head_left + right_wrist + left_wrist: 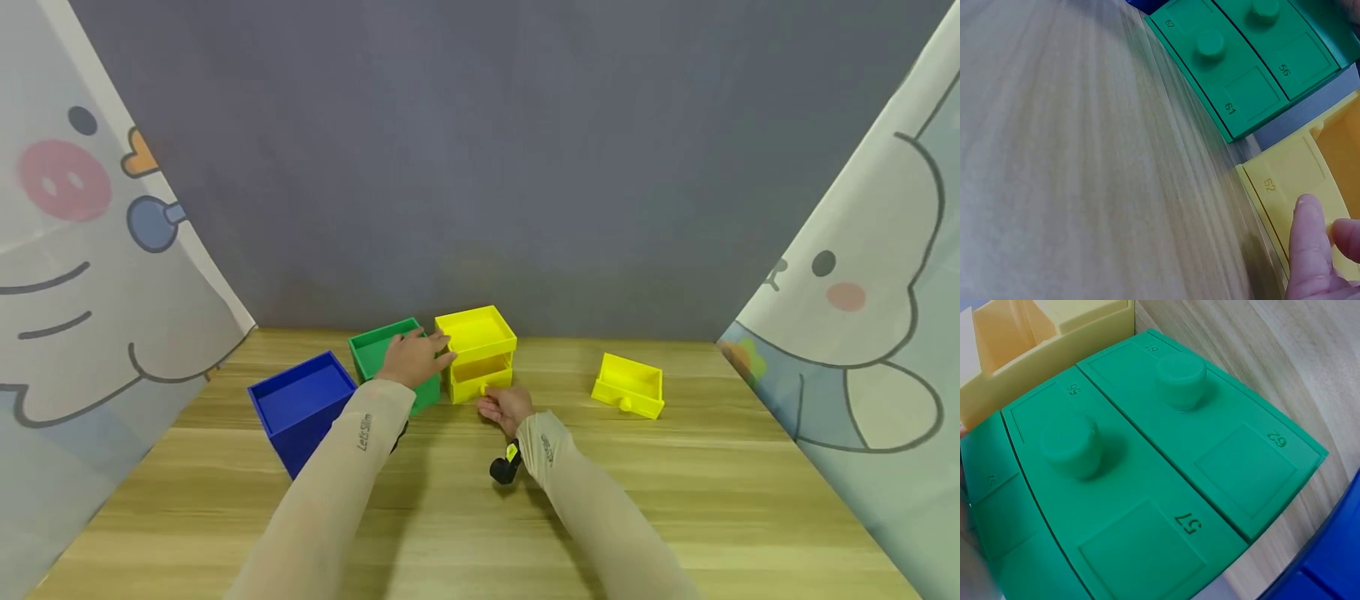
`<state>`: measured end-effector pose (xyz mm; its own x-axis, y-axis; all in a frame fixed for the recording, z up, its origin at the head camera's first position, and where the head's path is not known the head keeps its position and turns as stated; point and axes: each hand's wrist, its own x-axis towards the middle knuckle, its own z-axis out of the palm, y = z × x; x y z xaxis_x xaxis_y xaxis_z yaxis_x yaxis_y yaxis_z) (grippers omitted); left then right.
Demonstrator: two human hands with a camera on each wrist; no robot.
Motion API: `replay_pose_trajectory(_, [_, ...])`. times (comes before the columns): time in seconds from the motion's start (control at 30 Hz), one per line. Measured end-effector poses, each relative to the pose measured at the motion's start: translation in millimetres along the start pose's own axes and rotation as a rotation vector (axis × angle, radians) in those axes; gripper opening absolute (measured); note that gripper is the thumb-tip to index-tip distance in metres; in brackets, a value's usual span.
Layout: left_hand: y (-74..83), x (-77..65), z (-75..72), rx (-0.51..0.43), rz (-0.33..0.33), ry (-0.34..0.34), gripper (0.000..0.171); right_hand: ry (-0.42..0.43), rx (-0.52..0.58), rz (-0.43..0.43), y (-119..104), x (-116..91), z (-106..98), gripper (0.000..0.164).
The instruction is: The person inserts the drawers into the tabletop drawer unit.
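A small yellow cabinet [480, 321] stands upright at the back, its upper slot without a drawer. Its lower drawer [467, 390] sits in the bottom slot. My right hand [506, 408] pinches the knob of that lower drawer between thumb and fingers; the number 62 shows on its front [1282, 178]. Over the green cabinet [427, 395] reaches my left hand [411, 358], fingers spread, fingertips right at the yellow cabinet's left side. Round knobs and numbers mark the green drawer fronts [1141, 550]. A loose yellow drawer [643, 406] lies on the table to the right, knob facing forward.
Left of the green cabinet stands a blue cabinet [300, 437], partly behind my left sleeve. A grey wall [480, 167] rises behind the wooden table [465, 517]. Cartoon-printed panels flank both sides.
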<state>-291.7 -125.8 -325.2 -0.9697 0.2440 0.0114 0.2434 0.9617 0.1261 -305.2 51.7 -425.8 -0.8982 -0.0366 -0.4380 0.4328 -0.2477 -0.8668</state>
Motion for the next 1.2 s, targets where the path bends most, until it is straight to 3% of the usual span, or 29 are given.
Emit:
replay_pose_trajectory(0.2, [1.3, 1.1, 4.3, -0.013, 0.005, 0.022, 0.053, -0.001, 0.009, -0.02, 3.9, -0.2, -3.4, 0.024])
replay_pose_trajectory(0.5, [-2.3, 2.6, 8.6, -0.048, 0.012, 0.015, 0.053, -0.094, -0.003, 0.001, 5.0, -5.9, -25.3, 0.023])
replay_pose_trajectory(0.93, [-7.0, 1.0, 6.7, -0.068, 0.0, -0.001, 0.053, -0.249, -0.046, 0.043, -11.0, -22.1, -85.6, 0.043])
replay_pose_trajectory(1.2, [-5.4, 0.5, 5.2, -0.065, 0.011, 0.002, 0.053, -0.239, 0.085, 0.052, -26.4, -40.7, -133.6, 0.024])
